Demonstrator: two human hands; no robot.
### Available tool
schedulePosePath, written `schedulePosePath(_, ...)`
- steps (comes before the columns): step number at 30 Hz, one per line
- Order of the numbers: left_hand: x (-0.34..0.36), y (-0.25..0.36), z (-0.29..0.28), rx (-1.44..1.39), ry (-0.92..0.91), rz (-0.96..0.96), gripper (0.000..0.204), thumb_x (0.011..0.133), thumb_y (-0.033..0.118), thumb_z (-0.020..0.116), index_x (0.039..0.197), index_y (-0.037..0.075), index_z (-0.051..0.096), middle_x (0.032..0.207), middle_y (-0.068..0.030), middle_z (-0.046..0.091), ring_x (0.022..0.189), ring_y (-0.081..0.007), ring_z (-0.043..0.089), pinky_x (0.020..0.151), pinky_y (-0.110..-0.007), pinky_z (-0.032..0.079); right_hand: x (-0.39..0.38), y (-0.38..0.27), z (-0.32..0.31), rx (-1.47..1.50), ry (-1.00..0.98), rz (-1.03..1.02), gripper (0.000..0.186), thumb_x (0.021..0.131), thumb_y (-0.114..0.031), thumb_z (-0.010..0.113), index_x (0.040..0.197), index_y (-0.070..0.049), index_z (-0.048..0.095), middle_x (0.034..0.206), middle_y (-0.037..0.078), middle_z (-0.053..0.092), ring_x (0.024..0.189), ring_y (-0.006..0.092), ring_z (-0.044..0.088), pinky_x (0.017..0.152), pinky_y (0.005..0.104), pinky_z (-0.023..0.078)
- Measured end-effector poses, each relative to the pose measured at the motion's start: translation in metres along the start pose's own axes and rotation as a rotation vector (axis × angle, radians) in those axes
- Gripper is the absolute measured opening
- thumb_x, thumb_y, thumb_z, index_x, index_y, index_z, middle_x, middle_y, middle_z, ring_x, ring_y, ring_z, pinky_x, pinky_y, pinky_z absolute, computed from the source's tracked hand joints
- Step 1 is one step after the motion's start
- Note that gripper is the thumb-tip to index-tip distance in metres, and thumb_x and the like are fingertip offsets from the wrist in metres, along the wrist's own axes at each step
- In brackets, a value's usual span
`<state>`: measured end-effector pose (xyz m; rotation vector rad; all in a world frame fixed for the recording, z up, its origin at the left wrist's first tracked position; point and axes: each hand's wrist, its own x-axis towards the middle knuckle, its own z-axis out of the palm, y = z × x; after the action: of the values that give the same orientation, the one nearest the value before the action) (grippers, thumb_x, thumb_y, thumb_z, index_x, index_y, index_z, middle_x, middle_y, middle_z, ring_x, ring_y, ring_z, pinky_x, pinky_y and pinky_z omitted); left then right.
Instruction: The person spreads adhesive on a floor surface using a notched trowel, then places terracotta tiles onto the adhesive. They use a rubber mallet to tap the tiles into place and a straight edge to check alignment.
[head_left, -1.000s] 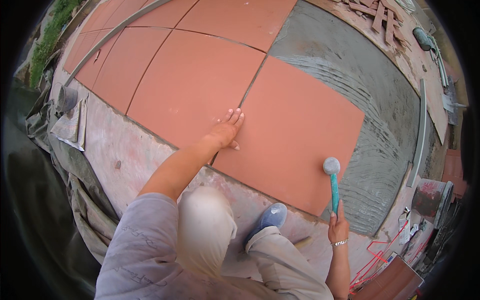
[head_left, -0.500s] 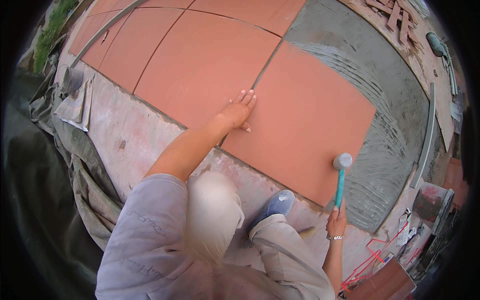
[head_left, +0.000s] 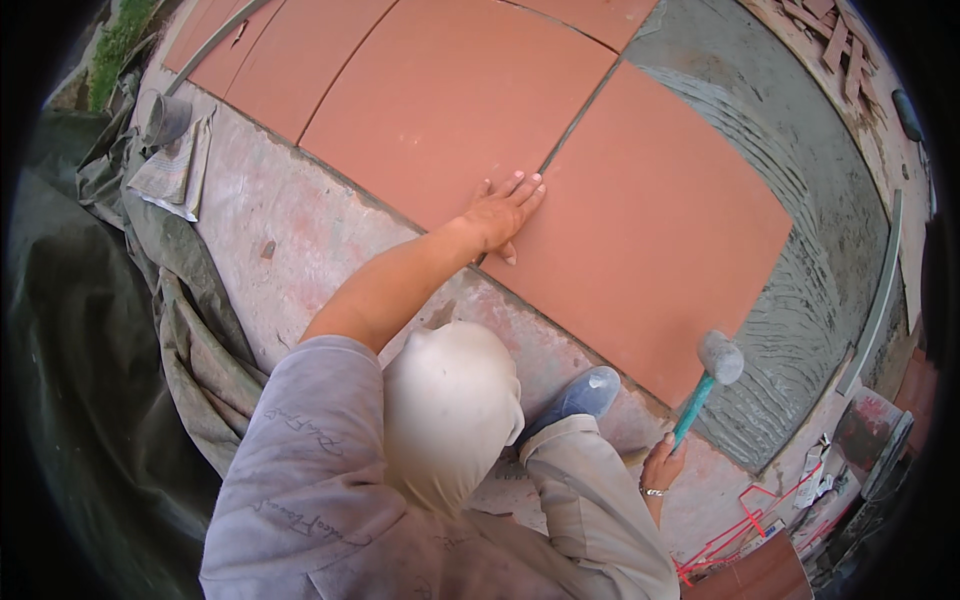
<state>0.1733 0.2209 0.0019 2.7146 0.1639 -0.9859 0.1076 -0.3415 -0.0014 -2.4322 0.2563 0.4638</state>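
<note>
Left hand (head_left: 500,215) flat across the joint (head_left: 580,118), mid-frame, fingers slightly spread, probably steadying the tile (head_left: 640,230) (right of centre, grey mortar (head_left: 808,265) bordering it). Right hand (head_left: 662,466), lower right: fingers wrapped round the mallet (head_left: 720,358) low on its handle, likely for leverage.

The mallet (head_left: 703,390) has been tilted toward the right of the frame, its head brought nearer the lower corner of the tile (head_left: 640,230). The right hand (head_left: 663,464) has been lowered slightly, and the tile is now seen farther right.
</note>
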Motion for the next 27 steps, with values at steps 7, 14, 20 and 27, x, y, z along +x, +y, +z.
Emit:
schedulePosePath(7, 0.004, -0.003, 0.007, -0.027, 0.033, 0.018, 0.13, 0.066, 0.027, 0.094, 0.164, 0.009, 0.012, 0.173, -0.0109, 0.008, 0.159, -0.0329, 0.009, 0.123, -0.058, 0.027, -0.025, 0.003, 0.013, -0.168, 0.024, -0.018, 0.04, 0.104, -0.04, 0.053, 0.093, -0.001, 0.059, 0.07, 0.021, 0.061, 0.065, 0.0408, 0.061, 0.062, 0.0487, 0.047)
schedulePosePath(14, 0.012, 0.013, 0.008, 0.065, 0.063, -0.025, 0.14, 0.056, 0.028, 0.098, 0.165, 0.01, 0.011, 0.173, -0.0112, 0.01, 0.158, -0.0337, 0.013, 0.122, -0.057, 0.032, -0.042, -0.002, 0.026, -0.138, -0.018, 0.065, 0.043, 0.102, -0.044, 0.054, 0.098, -0.002, 0.061, 0.08, 0.03, 0.067, 0.079, 0.0518, 0.065, 0.069, 0.0569, 0.051)
schedulePosePath(20, 0.015, 0.015, 0.013, 0.073, 0.104, 0.021, 0.139, 0.056, 0.028, 0.098, 0.164, 0.007, 0.013, 0.172, -0.0124, 0.013, 0.158, -0.033, 0.014, 0.123, -0.056, 0.029, -0.048, -0.015, 0.027, -0.142, -0.107, 0.198, 0.05, 0.101, -0.051, 0.052, 0.097, -0.002, 0.059, 0.082, 0.032, 0.067, 0.081, 0.0532, 0.065, 0.071, 0.0586, 0.052)
schedulePosePath(27, 0.011, 0.04, -0.002, 0.172, 0.031, -0.068, 0.135, 0.059, 0.031, 0.098, 0.164, 0.006, 0.016, 0.172, -0.0147, 0.01, 0.158, -0.0344, 0.013, 0.124, -0.058, 0.025, -0.058, -0.015, 0.026, -0.122, -0.145, 0.275, 0.052, 0.1, -0.053, 0.053, 0.099, -0.002, 0.06, 0.083, 0.032, 0.067, 0.081, 0.0533, 0.065, 0.072, 0.0578, 0.052)
